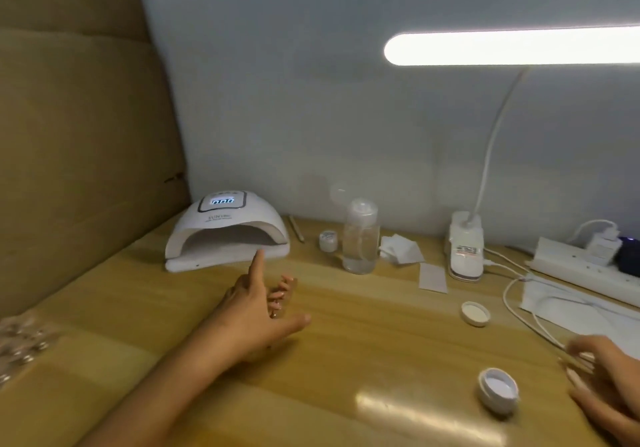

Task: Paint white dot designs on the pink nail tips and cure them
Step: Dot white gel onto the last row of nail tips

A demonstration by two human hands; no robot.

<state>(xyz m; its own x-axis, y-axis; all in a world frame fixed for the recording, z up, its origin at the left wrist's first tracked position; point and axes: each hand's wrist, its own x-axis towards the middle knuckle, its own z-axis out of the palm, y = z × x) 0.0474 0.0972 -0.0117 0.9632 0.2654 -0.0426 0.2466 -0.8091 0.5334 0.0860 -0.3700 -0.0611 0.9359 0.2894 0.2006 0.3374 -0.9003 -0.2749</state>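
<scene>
My left hand [252, 315] is over the middle of the wooden table, index finger stretched toward the nail lamp [225, 235]. Its other fingers hold a fan of glossy pink nail tips [281, 294] just in front of the lamp's mouth. The white lamp's display is lit and its opening looks empty. At the lower right edge, my right hand [609, 377] is curled around a thin pale tool [575, 363], which is blurred. An open small jar of white paint [498, 391] stands just left of that hand, and its lid [476, 313] lies farther back.
A clear bottle [360, 238], a small white jar [328, 240] and white wipes [401, 249] stand behind. A clip desk lamp [465, 252] shines above. A power strip [585, 266] and cables [519, 308] are on the right, a thin stick [296, 228] beside the lamp, and a plastic bag [20, 339] at the left edge.
</scene>
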